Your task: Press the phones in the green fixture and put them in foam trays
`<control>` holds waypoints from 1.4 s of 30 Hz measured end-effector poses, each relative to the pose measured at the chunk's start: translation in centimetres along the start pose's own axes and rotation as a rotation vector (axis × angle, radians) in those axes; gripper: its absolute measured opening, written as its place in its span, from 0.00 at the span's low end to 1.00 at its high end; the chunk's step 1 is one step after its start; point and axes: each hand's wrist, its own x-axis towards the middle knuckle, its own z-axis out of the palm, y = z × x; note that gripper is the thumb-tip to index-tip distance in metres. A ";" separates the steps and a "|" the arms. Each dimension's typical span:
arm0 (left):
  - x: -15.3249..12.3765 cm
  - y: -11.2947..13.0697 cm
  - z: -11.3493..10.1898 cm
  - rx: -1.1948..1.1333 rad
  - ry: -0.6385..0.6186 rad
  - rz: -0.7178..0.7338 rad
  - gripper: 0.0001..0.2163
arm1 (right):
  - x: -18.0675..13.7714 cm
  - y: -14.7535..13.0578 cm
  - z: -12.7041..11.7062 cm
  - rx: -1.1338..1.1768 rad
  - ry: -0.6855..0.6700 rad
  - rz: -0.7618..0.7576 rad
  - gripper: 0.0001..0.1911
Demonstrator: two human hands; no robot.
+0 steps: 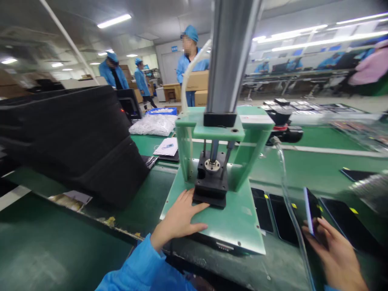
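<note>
My left hand (181, 216) lies on the pale green base plate (239, 226) of a press, fingers spread. Its fingertips reach the lower left side of the black pressing block (212, 178), under a metal cylinder (228, 56). At the right, my right hand (339, 250) grips a smartphone (312, 214), which is tilted up on its edge with a yellow tab showing. More dark phones with yellow tabs lie beside it: one phone (283, 216) left of the hand and another phone (348, 222) behind it. Whether anything lies under the block is hidden.
A clear hose (283, 173) hangs between the press and my right hand. Tall black foam trays (66, 137) stand at the left. Behind are a bag of white parts (154, 124) and a paper sheet (166, 146). Co-workers in blue stand farther back, one near cartons (198, 81).
</note>
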 end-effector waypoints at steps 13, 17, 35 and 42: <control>0.7 -1.7 1.3 0.225 0.036 0.178 0.26 | -1.9 -1.6 2.9 0.265 -0.027 0.023 0.11; 1.4 -2.1 1.0 0.233 0.005 0.219 0.27 | -1.8 -1.5 3.0 0.290 -0.090 -0.012 0.11; 1.5 -1.8 1.3 0.231 0.040 0.198 0.26 | -1.9 -1.4 2.6 0.276 -0.184 -0.060 0.13; 1.2 -1.8 1.0 0.222 0.017 0.180 0.27 | -1.8 -1.4 2.1 0.309 -0.121 -0.044 0.12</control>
